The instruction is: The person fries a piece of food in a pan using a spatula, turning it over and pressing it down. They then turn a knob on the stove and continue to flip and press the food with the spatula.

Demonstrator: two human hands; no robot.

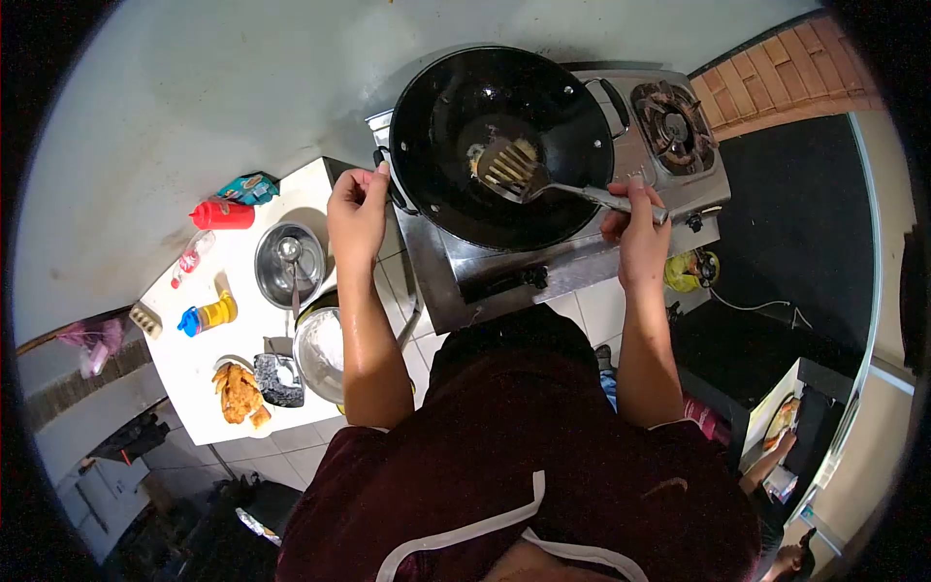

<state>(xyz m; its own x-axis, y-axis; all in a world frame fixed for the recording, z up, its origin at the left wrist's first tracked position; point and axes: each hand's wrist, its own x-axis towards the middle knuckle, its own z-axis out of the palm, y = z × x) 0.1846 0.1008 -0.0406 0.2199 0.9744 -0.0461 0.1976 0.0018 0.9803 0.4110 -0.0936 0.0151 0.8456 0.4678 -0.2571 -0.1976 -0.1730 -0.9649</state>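
A black wok with two loop handles sits on the left side of the gas stove. My left hand is closed on the wok's left handle, thumb on top. In my right hand is the handle of a slotted metal spatula. Its slotted head rests low in the wok, over a small patch of yellowish, oily food that it partly hides.
Right of the wok is a bare burner. The white table at left holds a steel bowl with a ladle, a bowl of white powder, fried food and bottles. Another person's hand shows at lower right.
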